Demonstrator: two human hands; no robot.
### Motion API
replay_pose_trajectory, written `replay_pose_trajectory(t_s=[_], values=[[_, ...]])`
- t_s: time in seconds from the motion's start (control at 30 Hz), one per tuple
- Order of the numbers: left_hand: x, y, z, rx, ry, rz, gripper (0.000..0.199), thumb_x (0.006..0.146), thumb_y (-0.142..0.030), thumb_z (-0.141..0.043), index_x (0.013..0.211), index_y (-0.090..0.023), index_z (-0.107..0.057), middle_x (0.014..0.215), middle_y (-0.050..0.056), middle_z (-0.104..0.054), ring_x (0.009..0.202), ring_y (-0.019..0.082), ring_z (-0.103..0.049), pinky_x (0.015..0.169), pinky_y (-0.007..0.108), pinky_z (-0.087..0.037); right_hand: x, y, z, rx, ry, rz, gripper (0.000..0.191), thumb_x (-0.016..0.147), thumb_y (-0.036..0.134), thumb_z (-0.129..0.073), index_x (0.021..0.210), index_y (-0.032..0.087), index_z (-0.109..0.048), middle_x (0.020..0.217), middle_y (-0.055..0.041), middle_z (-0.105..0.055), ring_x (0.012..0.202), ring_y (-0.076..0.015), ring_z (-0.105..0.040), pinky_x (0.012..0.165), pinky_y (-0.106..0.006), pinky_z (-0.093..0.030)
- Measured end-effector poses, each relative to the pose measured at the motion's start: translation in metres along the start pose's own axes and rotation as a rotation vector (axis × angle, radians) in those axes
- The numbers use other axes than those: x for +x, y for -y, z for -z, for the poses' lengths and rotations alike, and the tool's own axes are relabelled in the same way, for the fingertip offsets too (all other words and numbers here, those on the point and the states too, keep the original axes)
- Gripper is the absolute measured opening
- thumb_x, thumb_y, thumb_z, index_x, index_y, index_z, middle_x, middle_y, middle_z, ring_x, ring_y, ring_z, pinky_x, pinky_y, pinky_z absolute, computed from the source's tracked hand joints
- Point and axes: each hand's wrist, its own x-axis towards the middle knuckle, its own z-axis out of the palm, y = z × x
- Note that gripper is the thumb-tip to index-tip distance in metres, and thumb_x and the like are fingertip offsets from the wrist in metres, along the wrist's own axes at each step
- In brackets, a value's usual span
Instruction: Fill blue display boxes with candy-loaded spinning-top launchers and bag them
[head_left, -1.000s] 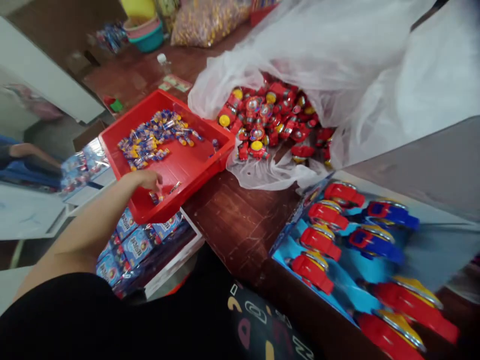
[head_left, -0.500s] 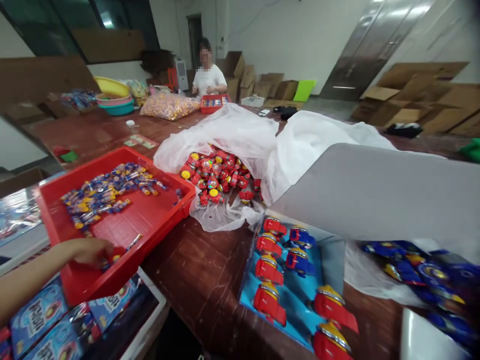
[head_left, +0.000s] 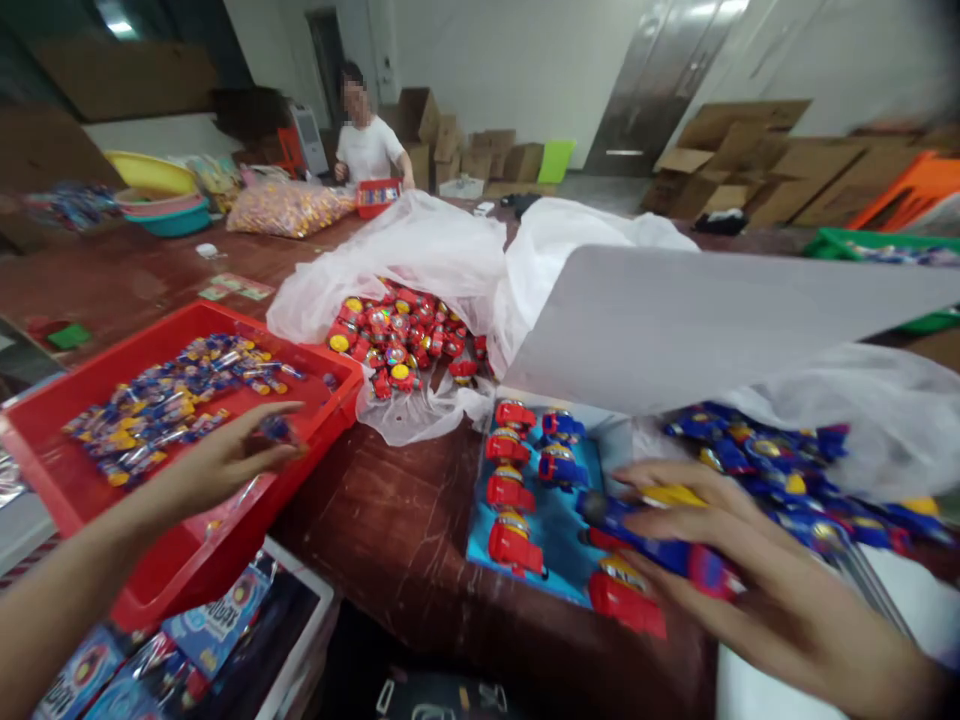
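My left hand (head_left: 232, 450) is above the right side of a red tray (head_left: 315, 370), fingers closed on a small blue-wrapped piece (head_left: 276, 428), blurred. Small blue and yellow wrapped tubes (head_left: 165, 400) are spread in the tray. My right hand (head_left: 765, 580) grips a blue plastic toy (head_left: 667, 545) with yellow and red parts. It holds this toy over the right side of an open display box (head_left: 480, 530) with a light-blue insert. Red toys (head_left: 511, 490) line the box's left side, two blue toys (head_left: 562, 465) sit beside them, and another red toy (head_left: 626, 595) is at the near right.
A white plastic bag (head_left: 420, 240) spills red toys (head_left: 405, 330) behind the box. Loose blue toys (head_left: 780, 460) lie right of it. The box's grey lid (head_left: 645, 320) stands raised. Printed packs (head_left: 217, 620) lie below the tray. Across the table is a person in white (head_left: 371, 150).
My left hand has lifted from the tray's near corner with a small piece. My right hand has come into view holding a blue toy over the box. The view has swung right.
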Motion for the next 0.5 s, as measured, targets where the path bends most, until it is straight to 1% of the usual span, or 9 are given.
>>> replay_pose_trajectory(t_s=[0.03,0.07,0.1,0.17,0.23,0.3,0.37,0.43,0.5], values=[[0.006,-0.014,-0.032,-0.156,0.019,0.006,0.044,0.098,-0.035,-0.079,0.138,-0.024,-0.065,0.108,0.007,-0.083,0.091,0.021,-0.082,0.079,0.030,-0.069,0.011,0.005,-0.016,0.058,0.044,0.035,0.045,0.085,0.024,-0.076,0.126,0.042,-0.068,0.123,-0.0141,-0.072,0.114,-0.0351,-0.075,0.077,-0.051,-0.071],[0.009,-0.027,-0.065,-0.289,0.012,0.036,0.034,0.094,-0.031,-0.083,0.124,-0.023,-0.070,0.115,0.008,-0.082,0.100,0.021,-0.082,0.088,0.032,-0.069,0.022,0.010,-0.032,0.111,0.031,0.076,0.041,0.088,0.023,-0.078,0.125,0.036,-0.066,0.121,-0.0121,-0.071,0.114,-0.0307,-0.075,0.083,-0.047,-0.070],[0.011,-0.039,-0.097,-0.413,0.002,0.053,0.031,0.089,-0.029,-0.089,0.113,-0.021,-0.072,0.119,0.008,-0.081,0.104,0.021,-0.081,0.092,0.032,-0.068,0.031,0.013,-0.047,0.164,0.014,0.118,0.038,0.089,0.027,-0.082,0.122,0.032,-0.064,0.120,-0.0104,-0.069,0.114,-0.0276,-0.074,0.089,-0.045,-0.069],[0.011,-0.055,-0.152,-0.668,0.013,0.122,0.032,0.083,-0.030,-0.094,0.103,-0.019,-0.071,0.117,0.008,-0.080,0.100,0.022,-0.082,0.091,0.033,-0.069,0.042,0.014,-0.072,0.259,-0.020,0.141,0.036,0.090,0.033,-0.086,0.116,0.028,-0.062,0.118,-0.0071,-0.067,0.110,-0.0221,-0.071,0.094,-0.041,-0.065],[0.010,-0.061,-0.185,-0.824,0.084,0.179,0.036,0.085,-0.036,-0.092,0.105,-0.018,-0.069,0.103,0.007,-0.081,0.086,0.021,-0.082,0.082,0.033,-0.070,0.045,0.012,-0.084,0.328,-0.019,0.124,0.033,0.092,0.033,-0.085,0.114,0.027,-0.061,0.115,-0.0055,-0.066,0.107,-0.0191,-0.069,0.093,-0.038,-0.062],[0.011,-0.062,-0.196,-0.815,0.236,0.176,0.036,0.094,-0.041,-0.084,0.116,-0.018,-0.068,0.086,0.004,-0.078,0.070,0.017,-0.078,0.071,0.029,-0.066,0.041,0.010,-0.084,0.357,-0.005,0.113,0.031,0.093,0.030,-0.083,0.113,0.026,-0.059,0.111,-0.0045,-0.066,0.106,-0.0182,-0.068,0.091,-0.035,-0.060],[0.014,-0.063,-0.191,-0.674,0.380,0.083,0.036,0.102,-0.042,-0.073,0.127,-0.016,-0.068,0.080,0.003,-0.076,0.059,0.013,-0.069,0.061,0.024,-0.059,0.035,0.008,-0.079,0.364,0.027,0.116,0.030,0.094,0.028,-0.082,0.112,0.026,-0.059,0.109,-0.0041,-0.066,0.107,-0.0179,-0.067,0.090,-0.034,-0.059],[0.019,-0.068,-0.182,-0.432,0.398,-0.093,0.033,0.105,-0.039,-0.068,0.129,-0.016,-0.070,0.089,0.006,-0.078,0.064,0.012,-0.068,0.062,0.023,-0.056,0.028,0.009,-0.075,0.366,0.072,0.110,0.028,0.094,0.027,-0.081,0.112,0.025,-0.059,0.109,-0.0041,-0.065,0.107,-0.0170,-0.067,0.090,-0.033,-0.058],[0.024,-0.076,-0.175,-0.174,0.313,-0.317,0.026,0.105,-0.033,-0.068,0.125,-0.017,-0.073,0.099,0.007,-0.078,0.077,0.013,-0.071,0.069,0.023,-0.057,0.020,0.011,-0.077,0.376,0.067,0.074,0.027,0.093,0.025,-0.082,0.110,0.024,-0.060,0.109,-0.0039,-0.065,0.107,-0.0166,-0.067,0.089,-0.032,-0.058]])
